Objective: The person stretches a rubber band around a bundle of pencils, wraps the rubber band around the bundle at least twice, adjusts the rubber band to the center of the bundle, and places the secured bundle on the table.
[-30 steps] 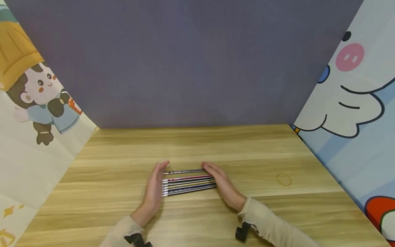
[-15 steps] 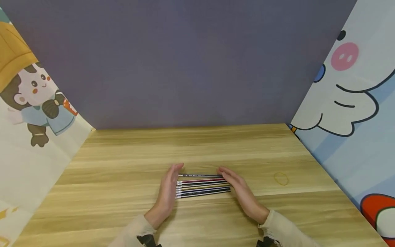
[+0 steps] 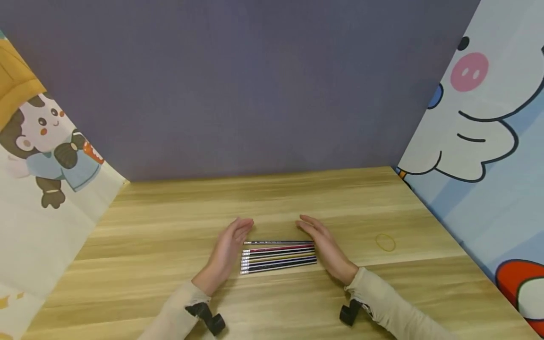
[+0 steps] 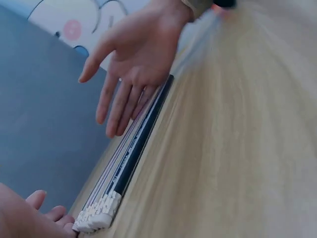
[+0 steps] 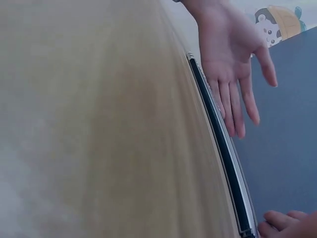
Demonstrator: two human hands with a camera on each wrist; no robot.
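Observation:
Several pencils (image 3: 278, 259) lie side by side on the wooden table, their white erasers (image 4: 99, 213) roughly lined up at the left. One dark pencil (image 3: 278, 242) rests slightly apart on the far side of the row. My left hand (image 3: 225, 250) stands on edge beside the eraser ends, palm inward and fingers extended. Facing it at the other ends is my right hand (image 3: 329, 250), its fingers straight and angled inward past the far pencil. Neither palm grips anything. In the right wrist view, the nearest dark pencil (image 5: 218, 129) hides most of the row.
A thin yellow rubber band (image 3: 376, 241) lies on the table (image 3: 170, 226) to the right of the right hand. A grey panel (image 3: 255, 94) rises along the table's back edge, with cartoon-printed sheets (image 3: 501, 198) at both sides.
The pencils have slid to the right between my two hands. Over the last half second both hands have eased slightly away from the pencil ends, and more of the far pencil shows.

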